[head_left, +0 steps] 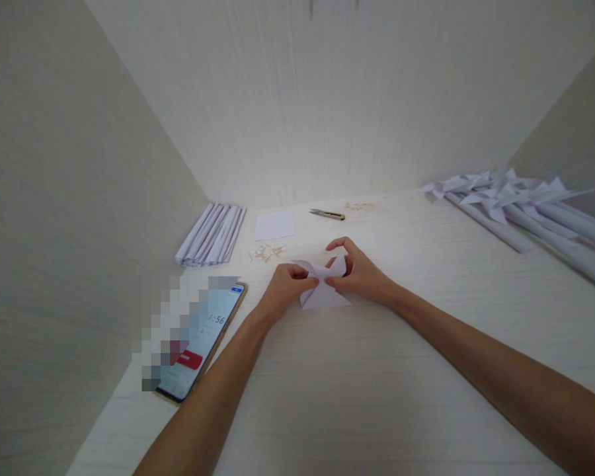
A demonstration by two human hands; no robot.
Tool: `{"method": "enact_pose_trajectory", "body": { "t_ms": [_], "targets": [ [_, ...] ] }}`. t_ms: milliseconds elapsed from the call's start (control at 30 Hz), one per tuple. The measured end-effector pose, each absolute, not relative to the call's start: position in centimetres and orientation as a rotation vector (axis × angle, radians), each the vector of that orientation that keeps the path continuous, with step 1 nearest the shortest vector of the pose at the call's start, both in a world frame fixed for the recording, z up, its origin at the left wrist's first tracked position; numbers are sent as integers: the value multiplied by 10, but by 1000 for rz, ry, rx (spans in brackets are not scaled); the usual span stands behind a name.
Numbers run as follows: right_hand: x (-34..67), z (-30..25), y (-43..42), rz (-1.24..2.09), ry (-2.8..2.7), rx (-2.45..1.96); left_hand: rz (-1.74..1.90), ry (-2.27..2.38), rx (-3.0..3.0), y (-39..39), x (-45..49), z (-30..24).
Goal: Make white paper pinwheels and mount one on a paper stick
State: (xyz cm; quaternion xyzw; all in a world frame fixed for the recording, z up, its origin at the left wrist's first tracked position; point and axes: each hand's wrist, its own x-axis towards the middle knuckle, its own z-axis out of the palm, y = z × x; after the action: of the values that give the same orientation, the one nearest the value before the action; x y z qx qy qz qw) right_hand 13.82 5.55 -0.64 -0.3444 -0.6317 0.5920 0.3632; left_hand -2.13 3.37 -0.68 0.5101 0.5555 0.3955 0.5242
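Note:
A white paper pinwheel head (327,296) is held over the middle of the table, its corners curled in toward the centre. My left hand (290,291) pinches its left side, thumb near the centre. On the other side, my right hand (356,270) grips a curled corner with the thumb close to the left thumb; its index finger arches above the paper. Just beyond my left hand lies a small pile of cotton-tipped sticks (268,252). Behind that pile a flat square of white paper (274,226) rests on the table.
Rolled paper tubes (212,235) lie stacked at the left wall. Thread snips (327,214) and small pale bits (359,207) are at the back. Several finished paper pinwheels (510,192) on paper sticks heap at the right. A phone (213,340) showing a timer lies beside my left forearm.

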Motion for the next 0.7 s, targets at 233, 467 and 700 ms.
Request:
{"method": "enact_pose_trajectory", "body": {
  "t_ms": [233, 467, 700],
  "targets": [
    [138, -5, 56, 1547, -1611, -877, 941, 1326, 1216, 34, -22, -7],
    [137, -5, 56, 1565, -1586, -875, 936, 1318, 1216, 34, -22, -6],
    [137, -7, 57, 1531, -1586, -893, 929, 1350, 1273, 35, -24, -7]
  ]
}}
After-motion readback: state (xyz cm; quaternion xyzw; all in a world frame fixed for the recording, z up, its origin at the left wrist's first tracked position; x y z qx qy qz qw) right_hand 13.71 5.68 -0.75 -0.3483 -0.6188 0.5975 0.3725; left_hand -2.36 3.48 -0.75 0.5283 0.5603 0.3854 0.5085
